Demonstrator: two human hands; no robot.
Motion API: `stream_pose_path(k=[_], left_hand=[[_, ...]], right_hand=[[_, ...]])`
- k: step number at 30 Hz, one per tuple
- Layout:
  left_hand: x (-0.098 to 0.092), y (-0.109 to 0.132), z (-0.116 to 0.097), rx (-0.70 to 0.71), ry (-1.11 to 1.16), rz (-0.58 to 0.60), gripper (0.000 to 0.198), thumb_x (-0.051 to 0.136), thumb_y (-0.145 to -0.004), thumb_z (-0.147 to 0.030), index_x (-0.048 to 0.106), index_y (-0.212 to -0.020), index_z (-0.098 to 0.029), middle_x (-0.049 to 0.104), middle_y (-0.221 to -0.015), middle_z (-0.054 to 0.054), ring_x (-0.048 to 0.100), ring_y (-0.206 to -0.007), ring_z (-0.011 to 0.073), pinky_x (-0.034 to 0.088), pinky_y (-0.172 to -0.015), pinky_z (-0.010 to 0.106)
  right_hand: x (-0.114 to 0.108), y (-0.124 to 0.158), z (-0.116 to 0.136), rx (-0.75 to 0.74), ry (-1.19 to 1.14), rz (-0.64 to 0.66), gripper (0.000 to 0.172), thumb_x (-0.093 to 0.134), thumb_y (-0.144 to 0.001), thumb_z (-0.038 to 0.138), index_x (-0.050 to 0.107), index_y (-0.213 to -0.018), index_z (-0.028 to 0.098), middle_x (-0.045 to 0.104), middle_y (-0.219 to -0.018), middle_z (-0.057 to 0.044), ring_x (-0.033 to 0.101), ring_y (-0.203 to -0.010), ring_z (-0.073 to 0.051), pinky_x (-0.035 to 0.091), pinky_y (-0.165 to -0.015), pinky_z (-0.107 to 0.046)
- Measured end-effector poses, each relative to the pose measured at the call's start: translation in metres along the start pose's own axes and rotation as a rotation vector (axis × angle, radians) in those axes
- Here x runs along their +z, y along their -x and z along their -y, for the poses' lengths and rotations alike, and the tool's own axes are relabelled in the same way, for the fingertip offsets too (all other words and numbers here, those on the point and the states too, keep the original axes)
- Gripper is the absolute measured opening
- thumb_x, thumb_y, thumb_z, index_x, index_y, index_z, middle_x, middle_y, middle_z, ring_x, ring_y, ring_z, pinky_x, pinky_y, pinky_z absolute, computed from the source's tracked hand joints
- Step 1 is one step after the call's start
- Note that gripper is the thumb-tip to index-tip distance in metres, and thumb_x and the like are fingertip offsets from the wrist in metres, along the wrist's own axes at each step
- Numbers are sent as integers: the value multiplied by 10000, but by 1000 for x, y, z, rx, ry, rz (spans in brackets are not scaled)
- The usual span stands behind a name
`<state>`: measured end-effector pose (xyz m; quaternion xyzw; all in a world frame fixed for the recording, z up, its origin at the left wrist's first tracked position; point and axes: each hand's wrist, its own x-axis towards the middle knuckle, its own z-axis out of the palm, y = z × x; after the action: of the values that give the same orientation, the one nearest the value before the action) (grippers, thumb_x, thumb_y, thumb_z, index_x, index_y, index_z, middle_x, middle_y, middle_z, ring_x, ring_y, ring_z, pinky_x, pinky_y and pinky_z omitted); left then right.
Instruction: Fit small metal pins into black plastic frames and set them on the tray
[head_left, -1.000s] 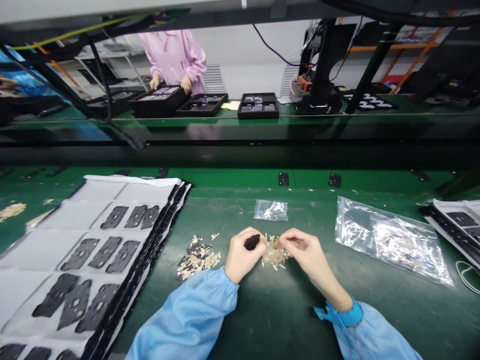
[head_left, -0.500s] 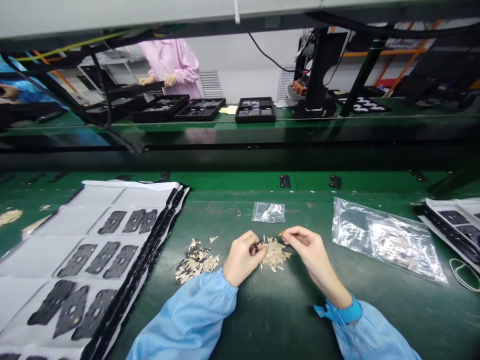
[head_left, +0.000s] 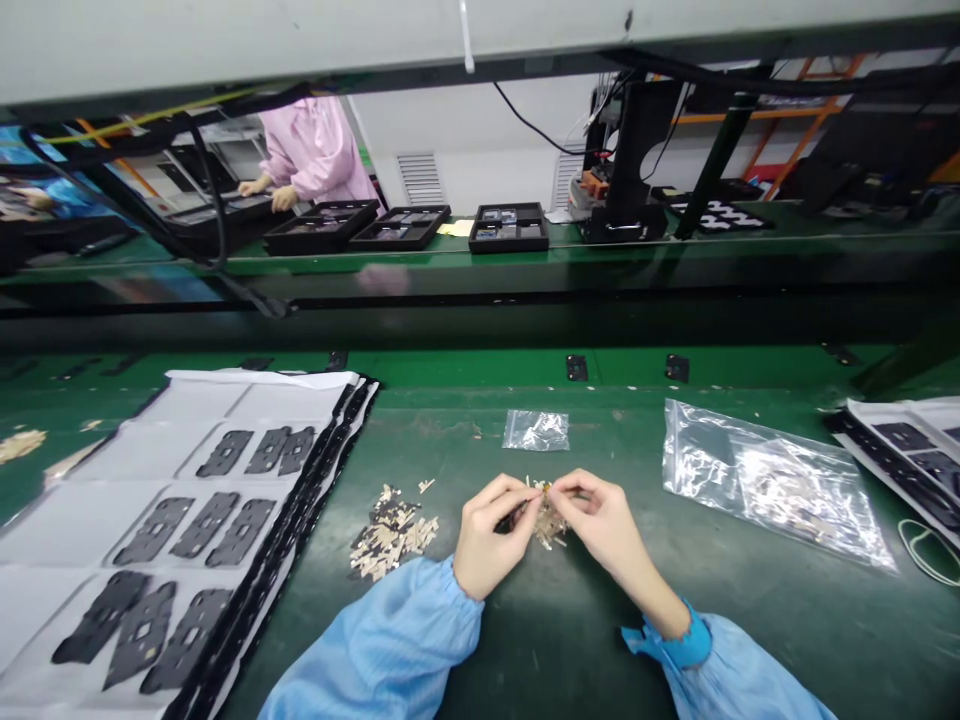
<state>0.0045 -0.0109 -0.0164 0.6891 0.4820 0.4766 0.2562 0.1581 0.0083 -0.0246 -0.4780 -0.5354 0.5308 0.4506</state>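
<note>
My left hand is closed in a pinch. A dark piece shows inside its curled fingers, mostly hidden. Fingertip to fingertip with it, my right hand pinches a tiny amber piece, too small to name. Both hands are over a pile of small beige strips, partly covered by the fingers. To the left lies a second pile of beige and black strips. A small clear plastic bag rests just beyond the hands.
Stacked white sheets with flat black parts lie on the left. On the right are a large zip bag and a rubber band. Black trays stand across the bench, near a person in pink.
My right hand has moved left with the amber piece to meet my left hand's fingertips. The person in pink has lowered their hands and no longer holds up a dark tray.
</note>
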Motion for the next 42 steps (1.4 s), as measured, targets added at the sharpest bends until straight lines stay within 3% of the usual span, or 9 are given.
stream_pose_path(k=[7,11,13,18,22,37,42], left_hand=[[2,2,3,-28,5,33,169,570,-809,-141,705,-907,-166,627,-779,46,583,-679,128,457,-619,226],[-1,-1,3,-76,21,17,212,553,-820,-154,701,-969,-180,632,-826,54,597,-742,142,465,-673,236],[-3,-5,5,-172,79,-17,180,569,-812,-185,713,-921,-177,633,-821,53,597,-749,147,466,-673,238],[-4,-10,9,-550,464,-26,177,632,-773,-291,702,-812,-133,564,-664,7,450,-490,60,367,-462,188],[0,-8,8,-663,696,17,201,657,-753,-304,686,-779,-106,462,-513,-32,377,-470,51,323,-451,180],[-1,-6,1,-603,686,87,168,642,-764,-275,662,-761,-108,469,-514,-34,417,-473,59,356,-472,191],[-5,-8,5,-671,826,-52,63,547,-719,-197,550,-772,-163,506,-489,-57,472,-386,89,410,-404,209]], right_hand=[[2,0,-7,25,-47,19,145,664,-759,308,684,-741,165,625,-744,-43,632,-641,-173,538,-627,-301],[4,1,-4,13,-127,88,174,665,-765,303,716,-886,189,649,-910,-70,642,-807,-199,527,-748,-320],[5,1,-1,16,-153,122,200,651,-778,313,715,-928,197,647,-959,-73,636,-847,-201,517,-777,-322],[4,0,9,106,-189,7,160,690,-746,329,703,-787,175,644,-713,-23,602,-641,-141,501,-640,-255],[5,1,12,173,-270,23,191,715,-723,335,688,-802,163,668,-750,-29,589,-582,-118,480,-594,-235],[11,5,8,91,-250,-18,215,700,-722,382,636,-747,178,559,-759,-7,533,-531,-111,481,-457,-229],[11,7,12,44,-313,-69,159,687,-745,335,624,-751,189,498,-789,-4,502,-579,-109,479,-426,-210]])
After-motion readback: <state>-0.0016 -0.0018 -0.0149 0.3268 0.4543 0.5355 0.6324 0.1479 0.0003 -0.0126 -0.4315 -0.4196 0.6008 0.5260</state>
